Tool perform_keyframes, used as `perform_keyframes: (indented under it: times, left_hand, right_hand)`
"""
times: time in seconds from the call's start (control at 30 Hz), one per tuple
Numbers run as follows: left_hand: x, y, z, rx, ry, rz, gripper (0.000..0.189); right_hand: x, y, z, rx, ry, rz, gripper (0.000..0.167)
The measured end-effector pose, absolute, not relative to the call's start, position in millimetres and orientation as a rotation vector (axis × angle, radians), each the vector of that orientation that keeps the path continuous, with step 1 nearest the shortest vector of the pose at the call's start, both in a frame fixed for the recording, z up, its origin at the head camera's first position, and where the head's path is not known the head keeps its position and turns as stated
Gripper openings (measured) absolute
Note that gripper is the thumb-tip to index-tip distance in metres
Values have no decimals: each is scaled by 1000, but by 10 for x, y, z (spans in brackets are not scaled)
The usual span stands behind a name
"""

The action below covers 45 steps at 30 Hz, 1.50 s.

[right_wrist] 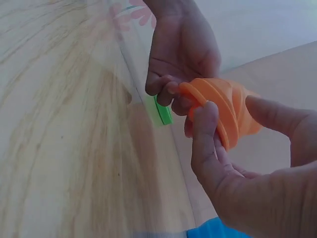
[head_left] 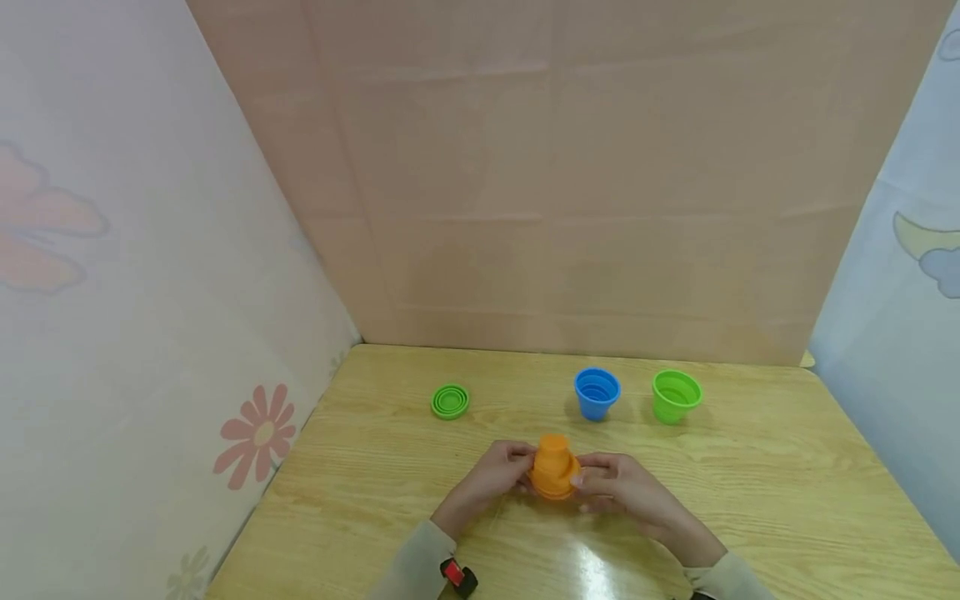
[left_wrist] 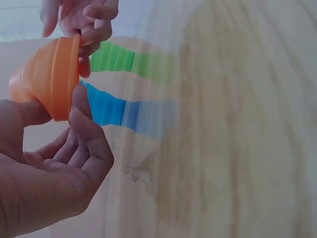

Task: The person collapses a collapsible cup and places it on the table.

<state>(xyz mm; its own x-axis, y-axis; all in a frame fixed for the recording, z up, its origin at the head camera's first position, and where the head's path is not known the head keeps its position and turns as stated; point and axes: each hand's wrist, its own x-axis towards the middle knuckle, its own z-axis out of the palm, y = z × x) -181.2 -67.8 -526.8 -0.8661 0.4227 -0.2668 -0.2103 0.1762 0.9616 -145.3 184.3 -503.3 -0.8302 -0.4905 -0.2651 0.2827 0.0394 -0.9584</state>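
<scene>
One held orange cup [head_left: 555, 467]; head view alone shows both green cups [head_left: 450, 402] [head_left: 675, 398].

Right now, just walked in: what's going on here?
A person has an orange cup in both hands, narrow end up: the left grip and the right grip pinch it from opposite sides. Its stepped wall looks uneven, so it may be only partly folded out. Beyond it on the table, a blue cup and a taller green cup stand opened; a flat green cup lies collapsed to their left.
</scene>
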Motion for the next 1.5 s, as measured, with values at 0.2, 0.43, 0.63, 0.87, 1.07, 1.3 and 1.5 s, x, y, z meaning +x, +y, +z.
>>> perform_keyframes:
  times: [0.2,0.43,0.63,0.87,1.07,1.3,1.5]
  left_hand:
    - [-1805,-664,-5258,237,2003,1764,31]
    - [-1760,-610,-5169,272,2132,1704,27]
    - [-1722,-584,-5122,294,2174,1668,26]
    - [-1757,-682,-5172,250,1880,1755,35]
    - [-1763,-734,-5176,274,1783,1749,40]
    - [-1738,-666,-5153,190,1857,1742,48]
    - [-1714,-581,-5167,121,1901,1766,46]
  right_hand:
    - [-1449,1758,-5051,-165,1839,-1845,71]
    - [-1441,1688,-5090,-87,1868,-1867,55]
    - [-1436,1662,-5116,-85,1891,-1885,47]
    - [-1437,1678,-5089,-32,1943,-1870,51]
    - [-1443,1714,-5110,20,1966,-1862,55]
    - [-1441,1717,-5120,34,2021,-1826,58]
    - [-1436,1693,-5104,34,2069,-1796,67]
